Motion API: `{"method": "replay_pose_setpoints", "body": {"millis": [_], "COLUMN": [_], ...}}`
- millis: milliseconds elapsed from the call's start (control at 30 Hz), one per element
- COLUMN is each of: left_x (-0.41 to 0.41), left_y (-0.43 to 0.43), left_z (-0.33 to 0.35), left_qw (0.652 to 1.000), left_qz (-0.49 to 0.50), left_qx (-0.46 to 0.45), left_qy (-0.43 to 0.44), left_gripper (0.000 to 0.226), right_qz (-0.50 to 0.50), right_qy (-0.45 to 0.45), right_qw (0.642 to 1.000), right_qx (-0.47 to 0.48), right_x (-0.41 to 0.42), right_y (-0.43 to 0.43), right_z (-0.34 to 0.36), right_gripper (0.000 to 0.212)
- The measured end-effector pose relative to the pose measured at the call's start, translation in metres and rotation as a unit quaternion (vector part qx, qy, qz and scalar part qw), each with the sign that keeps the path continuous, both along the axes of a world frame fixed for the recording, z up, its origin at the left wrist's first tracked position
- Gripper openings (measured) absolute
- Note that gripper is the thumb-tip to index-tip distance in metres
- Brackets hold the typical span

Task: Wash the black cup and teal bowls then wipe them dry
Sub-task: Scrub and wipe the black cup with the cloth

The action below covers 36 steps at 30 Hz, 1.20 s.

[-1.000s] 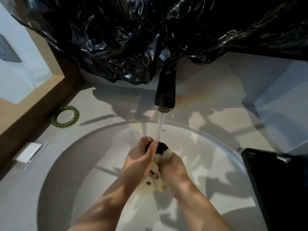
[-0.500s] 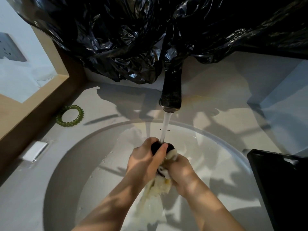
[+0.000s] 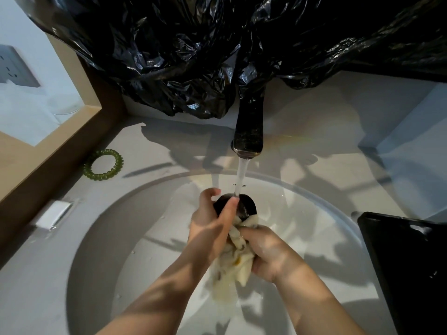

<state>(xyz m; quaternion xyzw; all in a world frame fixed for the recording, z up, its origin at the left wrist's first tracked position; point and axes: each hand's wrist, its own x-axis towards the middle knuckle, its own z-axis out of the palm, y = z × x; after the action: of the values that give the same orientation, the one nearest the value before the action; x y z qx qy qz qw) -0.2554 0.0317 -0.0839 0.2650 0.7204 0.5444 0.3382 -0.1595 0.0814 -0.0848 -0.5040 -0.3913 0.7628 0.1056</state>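
Holding black cup point(image 3: 244, 205) over the sink point(image 3: 96, 238), right under the running tap point(image 3: 248, 139). Gripping it with left hand point(image 3: 208, 226), fingers round the wall, thumb across the top. Bunching a wet pale cloth point(image 3: 238, 259) in right hand point(image 3: 268, 250), pressed to the cup's lower side; hands close together. Looks small, stiff, probably light; likely slick when wet, breakable if dropped. Best taken round the body, full wrap, not by the rim. No teal bowls in view.
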Motion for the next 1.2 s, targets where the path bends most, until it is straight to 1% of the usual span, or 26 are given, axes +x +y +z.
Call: {"method": "replay_pose_setpoints", "body": {"millis": [67,133,200,267,300,333,367,400,433,500,567,600,633,667,700,733,767,800,833,900,967,1033,1067,1100,1133,1200], "left_x": [-0.004,-0.01,-0.015,-0.014,-0.011,-0.008,-0.008,-0.009,-0.012,-0.018,-0.022,-0.022,-0.021,-0.02,-0.019,-0.017,-0.014,-0.011,-0.006,0.002,0.002,-0.004,-0.008,-0.011,-0.013,-0.014], "left_y": [0.001,-0.001,-0.003,-0.007,-0.009,-0.01,-0.01,-0.009,-0.007,-0.005,-0.004,-0.005,-0.005,-0.004,-0.003,-0.002,-0.001,-0.002,-0.003,-0.004,-0.003,-0.001,0.0,-0.001,-0.003,-0.004], "left_z": [-0.003,0.002,0.007,0.012,0.011,0.011,0.009,0.008,0.007,0.009,0.008,0.009,0.01,0.011,0.011,0.007,0.005,0.005,0.005,0.005,0.005,0.008,0.009,0.009,0.01,0.011], "left_qw": [0.997,0.992,0.986,0.976,0.971,0.971,0.974,0.977,0.976,0.957,0.931,0.919,0.906,0.893,0.885,0.884,0.89,0.899,0.909,0.919,0.909,0.887,0.884,0.89,0.903,0.933], "left_qz": [-0.04,-0.092,-0.137,-0.19,-0.213,-0.216,-0.205,-0.188,-0.168,-0.145,-0.122,-0.095,-0.07,-0.06,-0.056,-0.049,-0.033,-0.024,-0.025,-0.048,-0.066,-0.074,-0.076,-0.079,-0.092,-0.13], "left_qx": [0.006,-0.023,-0.064,-0.109,-0.113,-0.105,-0.093,-0.088,-0.092,-0.116,-0.124,-0.128,-0.127,-0.115,-0.097,-0.082,-0.079,-0.072,-0.061,-0.05,-0.07,-0.092,-0.103,-0.114,-0.12,-0.094], "left_qy": [-0.061,-0.088,-0.073,-0.015,0.002,-0.004,-0.024,-0.057,-0.105,-0.223,-0.322,-0.361,-0.398,-0.431,-0.451,-0.458,-0.447,-0.431,-0.412,-0.389,-0.405,-0.447,-0.449,-0.433,-0.402,-0.321], "left_gripper": [0.043,0.049,0.049,0.04,0.032,0.027,0.029,0.036,0.045,0.052,0.046,0.039,0.033,0.03,0.03,0.029,0.026,0.025,0.026,0.023,0.023,0.027,0.03,0.032,0.033,0.032], "right_qz": [0.003,-0.049,-0.113,-0.061,-0.01,0.03,0.059,0.066,0.061,0.052,0.046,0.034,0.019,0.002,-0.008,-0.007,0.009,0.025,0.038,0.046,0.025,0.053,0.077,0.094,0.113,0.142], "right_qy": [0.011,-0.036,-0.022,-0.07,-0.107,-0.139,-0.172,-0.179,-0.168,-0.153,-0.152,-0.156,-0.15,-0.119,-0.078,-0.051,-0.044,-0.057,-0.082,-0.145,-0.185,-0.237,-0.251,-0.246,-0.232,-0.192], "right_qw": [1.0,0.993,0.982,0.963,0.938,0.904,0.863,0.837,0.832,0.834,0.846,0.862,0.889,0.927,0.962,0.981,0.986,0.985,0.979,0.946,0.91,0.848,0.815,0.797,0.786,0.79], "right_qx": [0.001,0.105,0.15,0.252,0.33,0.403,0.471,0.513,0.526,0.527,0.508,0.481,0.433,0.354,0.26,0.189,0.159,0.159,0.18,0.286,0.37,0.471,0.517,0.544,0.561,0.564], "right_x": [0.001,-0.002,-0.004,-0.003,-0.002,-0.001,0.0,0.0,-0.001,-0.003,-0.005,-0.006,-0.007,-0.009,-0.011,-0.012,-0.011,-0.009,-0.008,-0.005,-0.001,0.003,0.004,0.003,0.002,-0.003], "right_y": [-0.001,-0.002,-0.002,-0.007,-0.009,-0.008,-0.007,-0.006,-0.006,-0.005,-0.008,-0.009,-0.009,-0.009,-0.009,-0.009,-0.008,-0.005,-0.003,0.001,0.005,0.006,0.006,0.006,0.006,0.006], "right_z": [-0.001,-0.007,-0.011,-0.011,-0.012,-0.013,-0.016,-0.017,-0.016,-0.015,-0.015,-0.015,-0.016,-0.016,-0.014,-0.013,-0.013,-0.013,-0.013,-0.014,-0.014,-0.011,-0.01,-0.006,-0.003,-0.002], "right_gripper": [0.013,0.018,0.03,0.025,0.019,0.018,0.021,0.024,0.025,0.027,0.029,0.03,0.029,0.027,0.026,0.027,0.03,0.033,0.032,0.021,0.022,0.021,0.018,0.01,0.007,0.029]}}
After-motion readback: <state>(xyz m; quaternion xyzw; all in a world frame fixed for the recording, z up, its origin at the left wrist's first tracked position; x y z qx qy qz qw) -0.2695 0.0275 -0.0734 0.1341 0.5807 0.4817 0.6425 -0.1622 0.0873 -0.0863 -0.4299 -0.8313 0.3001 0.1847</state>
